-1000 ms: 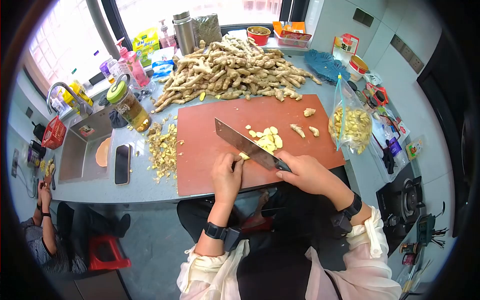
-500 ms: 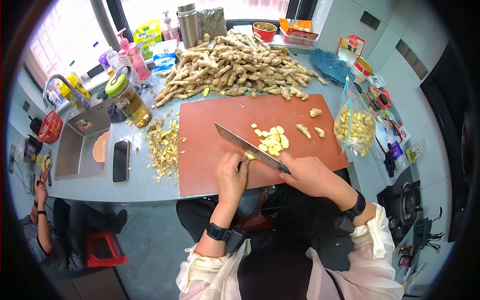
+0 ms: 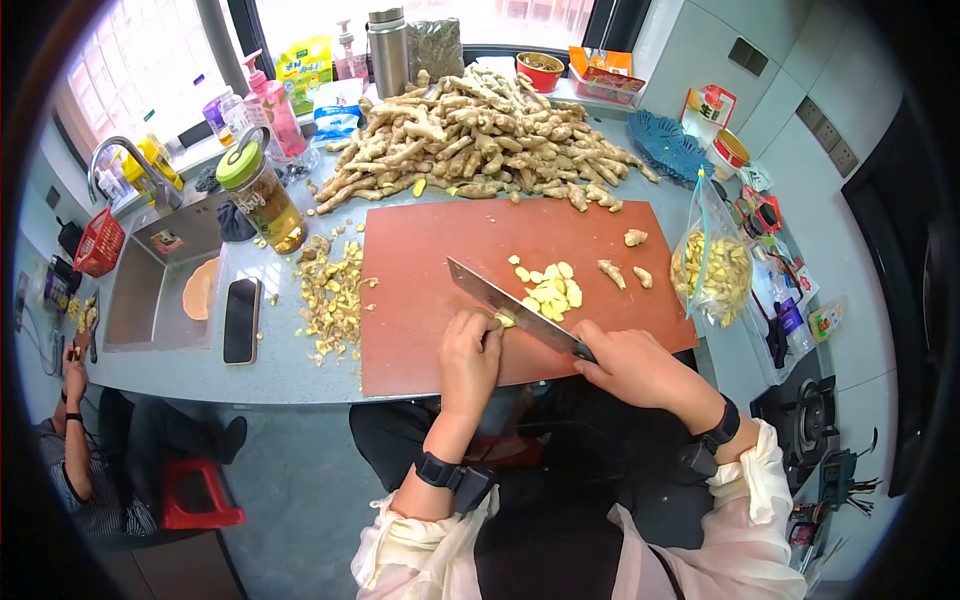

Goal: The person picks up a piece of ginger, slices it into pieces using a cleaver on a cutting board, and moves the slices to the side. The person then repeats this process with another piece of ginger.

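My right hand is closed round the black handle of a cleaver, whose blade slants up and left over the brown cutting board. Beside the blade, my left hand has its fingers curled down on a piece of ginger, mostly hidden by the fingers and blade. Pale yellow ginger slices lie in a small heap just beyond the cleaver. Farther right on the board are a few small ginger knobs.
A large pile of ginger roots stands behind the board. Peelings, a phone and a lidded jar sit left, near the sink. A bag of sliced ginger stands right. Another person sits far left.
The whole view has shifted slightly. Both hands stay in nearly the same place on the board, with the cleaver still beside my left fingers.
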The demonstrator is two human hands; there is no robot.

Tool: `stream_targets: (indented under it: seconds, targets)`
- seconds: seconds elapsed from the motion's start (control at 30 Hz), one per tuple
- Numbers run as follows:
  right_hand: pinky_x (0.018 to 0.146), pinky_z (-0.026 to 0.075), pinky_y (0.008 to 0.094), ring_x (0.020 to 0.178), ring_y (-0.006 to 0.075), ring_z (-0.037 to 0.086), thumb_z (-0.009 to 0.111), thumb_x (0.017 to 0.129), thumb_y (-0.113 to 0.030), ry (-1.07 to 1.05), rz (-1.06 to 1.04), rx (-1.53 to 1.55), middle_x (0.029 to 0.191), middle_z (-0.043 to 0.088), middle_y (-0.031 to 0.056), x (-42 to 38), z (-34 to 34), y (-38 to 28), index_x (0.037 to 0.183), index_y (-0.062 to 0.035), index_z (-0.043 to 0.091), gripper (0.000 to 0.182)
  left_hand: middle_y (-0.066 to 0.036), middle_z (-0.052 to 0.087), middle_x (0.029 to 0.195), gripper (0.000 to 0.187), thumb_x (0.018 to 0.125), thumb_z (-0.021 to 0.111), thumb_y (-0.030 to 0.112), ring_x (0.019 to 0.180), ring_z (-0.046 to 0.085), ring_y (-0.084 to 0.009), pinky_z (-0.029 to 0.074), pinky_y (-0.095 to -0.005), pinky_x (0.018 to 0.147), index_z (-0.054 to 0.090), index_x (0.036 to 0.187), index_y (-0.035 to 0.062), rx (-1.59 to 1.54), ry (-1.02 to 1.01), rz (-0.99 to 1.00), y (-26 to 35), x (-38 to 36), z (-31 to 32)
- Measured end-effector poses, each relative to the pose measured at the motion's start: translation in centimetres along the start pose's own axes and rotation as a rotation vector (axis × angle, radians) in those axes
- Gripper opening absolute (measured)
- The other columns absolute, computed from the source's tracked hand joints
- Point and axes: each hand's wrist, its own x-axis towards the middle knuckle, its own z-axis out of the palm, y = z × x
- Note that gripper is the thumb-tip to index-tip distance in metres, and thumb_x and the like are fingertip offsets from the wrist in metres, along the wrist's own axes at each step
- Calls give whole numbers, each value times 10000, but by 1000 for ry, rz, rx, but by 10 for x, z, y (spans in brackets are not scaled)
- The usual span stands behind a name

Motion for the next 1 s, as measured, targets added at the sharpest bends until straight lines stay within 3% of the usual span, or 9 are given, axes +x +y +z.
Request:
stream_targets:
  seconds: [0.23,0.53,1.0]
  targets:
    - [742,526,564,859,455,686,585,1006,-252,92,-69,13,877,701,251,48,19,-14,1083,-12,487,270,-156,665,911,102,820,738,1,877,651,-365,526,-433,777,647,865,-12,27,12,40,1,-1,-2]
    - [809,502,570,950,487,660,606,1000,-251,132,-22,130,969,697,276,4,17,19,1232,-25,494,343,-162,661,894,120,813,747,1,853,653,-367,526,-419,765,634,845,-24,10,34,49,1,1,0]
    - [791,505,575,931,485,663,613,1000,-240,99,-53,100,931,695,278,1,4,2,1190,-27,482,315,-143,639,899,83,827,732,26,893,635,-363,516,-449,787,662,868,7,38,12,16,0,-1,-2]
